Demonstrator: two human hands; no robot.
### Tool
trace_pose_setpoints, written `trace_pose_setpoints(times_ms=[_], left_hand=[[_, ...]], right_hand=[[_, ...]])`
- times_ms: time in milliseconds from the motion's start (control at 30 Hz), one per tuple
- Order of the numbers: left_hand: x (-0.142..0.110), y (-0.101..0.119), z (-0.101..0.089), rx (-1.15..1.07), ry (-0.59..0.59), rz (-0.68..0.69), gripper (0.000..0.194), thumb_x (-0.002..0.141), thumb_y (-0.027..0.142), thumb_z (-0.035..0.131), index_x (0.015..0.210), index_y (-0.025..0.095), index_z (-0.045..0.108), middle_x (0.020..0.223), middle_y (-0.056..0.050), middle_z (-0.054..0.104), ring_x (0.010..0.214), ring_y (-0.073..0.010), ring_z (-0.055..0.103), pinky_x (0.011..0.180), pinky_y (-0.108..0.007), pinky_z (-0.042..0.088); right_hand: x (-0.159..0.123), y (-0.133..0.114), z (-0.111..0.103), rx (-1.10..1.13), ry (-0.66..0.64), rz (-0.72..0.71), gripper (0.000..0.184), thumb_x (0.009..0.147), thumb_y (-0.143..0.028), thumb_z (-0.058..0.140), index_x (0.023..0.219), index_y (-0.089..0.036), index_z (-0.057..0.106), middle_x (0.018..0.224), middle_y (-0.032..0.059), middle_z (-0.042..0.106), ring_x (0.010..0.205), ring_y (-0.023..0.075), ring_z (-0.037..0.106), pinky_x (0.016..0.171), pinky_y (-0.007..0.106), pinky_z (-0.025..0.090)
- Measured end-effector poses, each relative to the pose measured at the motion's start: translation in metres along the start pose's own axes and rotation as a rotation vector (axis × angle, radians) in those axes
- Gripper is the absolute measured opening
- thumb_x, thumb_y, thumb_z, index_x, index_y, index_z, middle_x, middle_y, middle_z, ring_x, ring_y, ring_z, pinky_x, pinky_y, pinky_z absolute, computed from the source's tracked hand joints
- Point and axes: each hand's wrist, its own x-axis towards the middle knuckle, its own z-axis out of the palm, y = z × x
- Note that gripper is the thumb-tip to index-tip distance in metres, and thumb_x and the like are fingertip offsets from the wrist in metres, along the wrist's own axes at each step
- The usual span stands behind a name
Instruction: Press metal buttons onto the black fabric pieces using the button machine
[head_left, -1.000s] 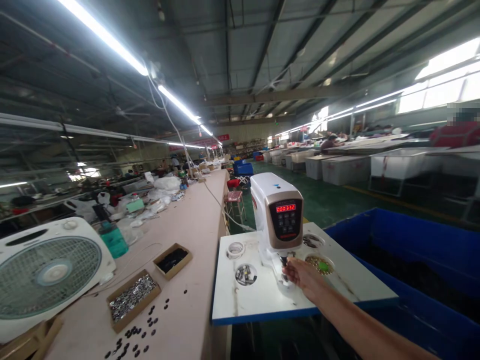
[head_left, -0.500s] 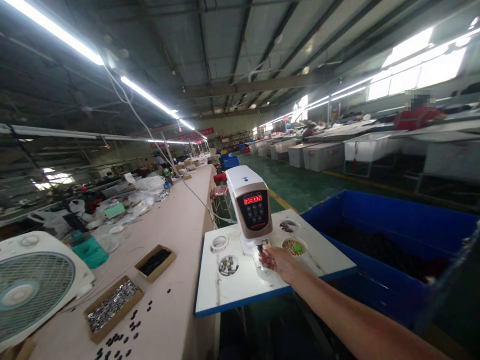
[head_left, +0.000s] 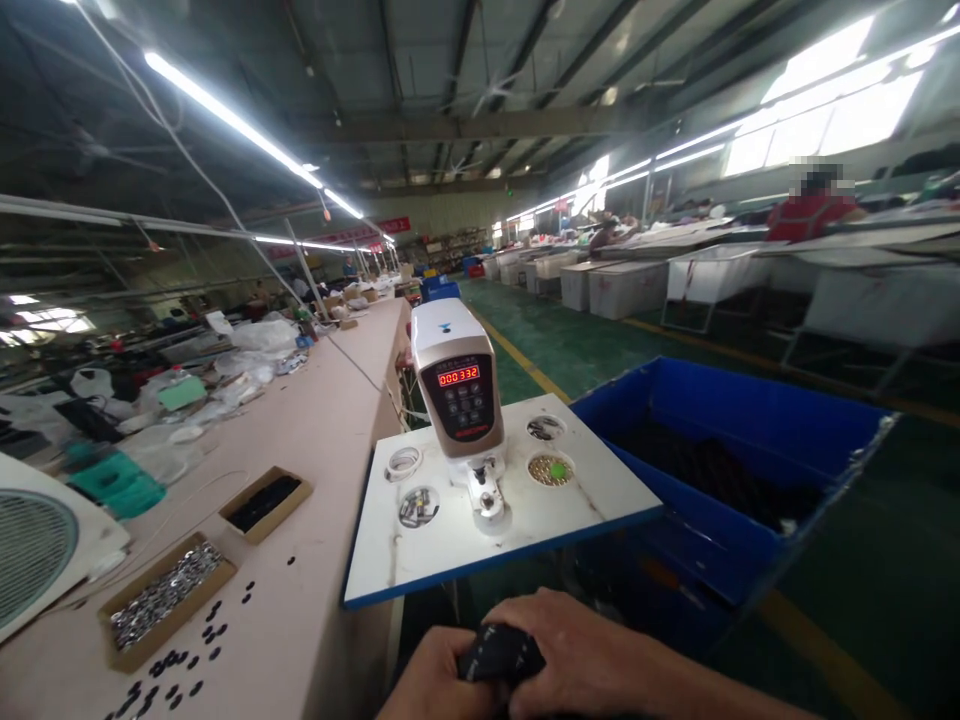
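Note:
Below the front edge of the small white worktable point(head_left: 442, 560), my left hand point(head_left: 439, 675) and my right hand point(head_left: 574, 645) are close together. Both are closed on a piece of black fabric point(head_left: 501, 650) with small pale marks, bunched between them; its lower part is out of view. Just beyond stands a white and tan snap press point(head_left: 459, 390), its red display reading 000332. Neither hand touches the press. Round cutouts in the tabletop hold gold-coloured snap parts point(head_left: 541, 472) with a green piece on top, and metal pieces point(head_left: 417, 507).
On the long bench point(head_left: 322, 400) at left are a box of silver metal parts point(head_left: 169, 595), a box of black items point(head_left: 262, 500), scattered black discs point(head_left: 172, 660) and a white fan point(head_left: 45, 530). A blue bin point(head_left: 720, 530) with dark cloth stands right. A person in red point(head_left: 810, 212) is far off.
My right hand has drawn back from the press head to the black fabric. My left hand and the fabric have come into view at the bottom. The view has shifted, moving the press leftward.

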Motion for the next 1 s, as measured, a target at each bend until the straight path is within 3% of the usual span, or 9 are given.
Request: trace_pose_setpoints(times_ms=[67,133,333,433,567,800,1000], left_hand=[[0.014,0.015,-0.006,0.064,-0.054,0.059,0.030,0.070,0.032,0.077,0.061,0.013,0.055,0.060,0.004,0.041,0.057,-0.0077,0.034,0.053,-0.024,0.024],[0.024,0.026,-0.012,0.126,-0.110,0.091,0.024,0.072,0.029,0.069,0.062,0.014,0.052,0.060,0.004,0.037,0.057,-0.0078,0.029,0.052,-0.026,0.018],[0.058,0.039,-0.032,0.141,-0.158,0.121,0.023,0.072,0.030,0.068,0.066,0.015,0.052,0.064,0.004,0.037,0.061,-0.0095,0.029,0.056,-0.026,0.021],[0.080,0.046,-0.044,0.117,-0.172,0.140,0.028,0.074,0.038,0.072,0.069,0.014,0.057,0.065,0.004,0.039,0.063,-0.0102,0.030,0.058,-0.026,0.022],[0.105,0.056,-0.060,0.132,-0.126,0.124,0.028,0.074,0.039,0.071,0.070,0.014,0.059,0.063,0.004,0.041,0.061,-0.0101,0.031,0.057,-0.025,0.022],[0.134,0.052,-0.078,0.143,-0.077,0.086,0.025,0.074,0.037,0.070,0.078,0.013,0.066,0.064,0.004,0.051,0.059,-0.0113,0.040,0.057,-0.025,0.027],[0.151,0.057,-0.084,0.106,-0.020,0.100,0.031,0.075,0.039,0.072,0.088,0.012,0.072,0.075,-0.001,0.065,0.067,-0.0154,0.052,0.065,-0.026,0.037]], right_hand=[[0.005,0.011,-0.003,0.087,-0.013,0.081,0.030,0.067,-0.033,0.084,0.094,-0.021,0.075,0.084,-0.0027,0.072,0.078,0.0181,0.065,0.064,0.023,0.040],[0.012,0.023,-0.010,0.175,0.001,0.118,0.020,0.067,-0.027,0.082,0.082,-0.018,0.072,0.073,-0.0054,0.065,0.071,0.0140,0.060,0.058,0.021,0.035],[0.034,0.043,-0.032,0.360,0.001,0.184,0.011,0.071,-0.025,0.073,0.075,-0.016,0.067,0.063,-0.0056,0.055,0.062,0.0110,0.047,0.054,0.022,0.030],[0.046,0.046,-0.047,0.460,0.000,0.218,0.017,0.073,-0.031,0.073,0.081,-0.016,0.071,0.067,-0.0031,0.060,0.064,0.0130,0.050,0.056,0.022,0.033],[0.066,0.056,-0.061,0.604,0.010,0.164,0.037,0.082,-0.051,0.068,0.093,-0.016,0.073,0.081,0.0018,0.069,0.073,0.0173,0.058,0.064,0.025,0.041],[0.098,0.086,-0.062,0.196,0.213,0.142,0.024,0.084,-0.037,0.065,0.076,-0.015,0.069,0.071,0.0005,0.066,0.069,0.0169,0.057,0.058,0.024,0.033],[0.117,0.092,-0.074,0.052,0.295,0.135,0.025,0.086,-0.037,0.065,0.074,-0.016,0.068,0.070,0.0009,0.069,0.067,0.0174,0.060,0.056,0.025,0.032]])
